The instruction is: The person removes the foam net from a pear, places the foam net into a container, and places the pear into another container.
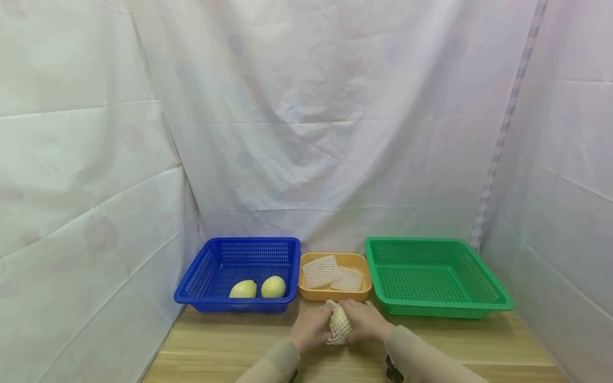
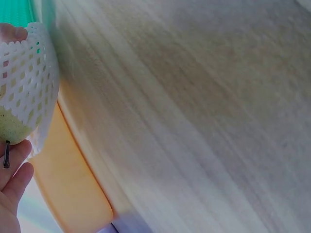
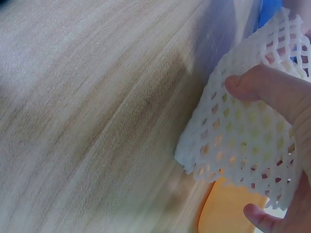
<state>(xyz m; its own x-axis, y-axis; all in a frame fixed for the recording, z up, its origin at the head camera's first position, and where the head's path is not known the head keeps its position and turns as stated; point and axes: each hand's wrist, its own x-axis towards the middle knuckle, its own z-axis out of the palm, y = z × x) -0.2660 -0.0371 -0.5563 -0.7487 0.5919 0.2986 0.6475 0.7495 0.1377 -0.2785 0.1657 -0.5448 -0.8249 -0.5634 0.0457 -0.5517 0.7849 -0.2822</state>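
Just in front of the orange tray, both hands hold a yellow-green pear point(image 2: 12, 127) partly inside a white foam net sleeve point(image 1: 339, 324). My left hand point(image 1: 310, 327) holds the pear from the left; in the left wrist view its fingers point(image 2: 17, 180) lie by the dark stem point(image 2: 7, 154), which sticks out of the net. From the right, my right hand point(image 1: 366, 321) grips the sleeved pear, its thumb point(image 3: 272, 85) pressing on the mesh in the right wrist view. The sleeve's far edge stands loose past the fruit there. Part of the left hand is out of its wrist view.
Two bare pears point(image 1: 273, 286) lie in the blue basket point(image 1: 234, 306) on the left. The orange tray point(image 1: 335, 294) in the middle has flat foam nets point(image 1: 322, 271) in it. A green basket point(image 1: 445, 307) stands at the right, on the wooden table point(image 1: 201, 340). White cloth hangs around.
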